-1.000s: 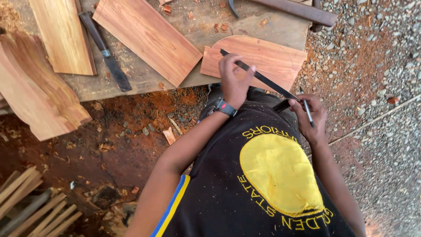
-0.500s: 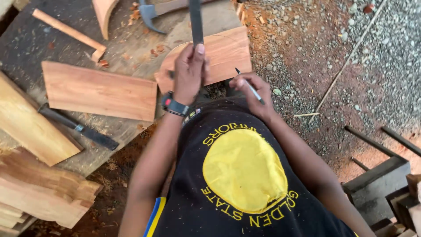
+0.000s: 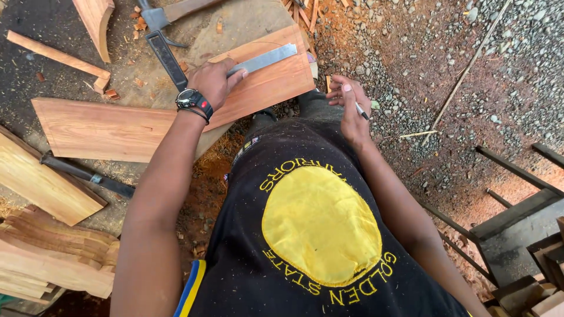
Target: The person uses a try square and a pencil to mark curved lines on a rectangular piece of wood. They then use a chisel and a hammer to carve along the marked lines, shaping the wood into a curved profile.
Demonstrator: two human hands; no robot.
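My left hand (image 3: pixel 212 82) presses down on a try square where its black stock (image 3: pixel 166 57) meets the steel blade (image 3: pixel 265 58). The blade lies flat across a reddish wooden board (image 3: pixel 276 88) on the workbench, pointing right. My right hand (image 3: pixel 350 107) hovers just off the board's right end, above the gravel, with a thin pen (image 3: pixel 361 110) pinched in its fingers. A black wristwatch (image 3: pixel 192 100) sits on my left wrist. My black shirt with a yellow circle fills the lower middle.
A longer board (image 3: pixel 100 129) lies left of my arm. A hammer (image 3: pixel 157 14), a wood strip (image 3: pixel 56 54) and a curved piece (image 3: pixel 97 17) lie at the back. A dark-handled tool (image 3: pixel 88 176) and stacked offcuts (image 3: pixel 53 258) sit lower left. A metal frame (image 3: pixel 517 196) stands right.
The view has swung round. The square, held up between both hands a second ago, now lies flat on the board under my left hand. My right hand stays beside the board with the pen.
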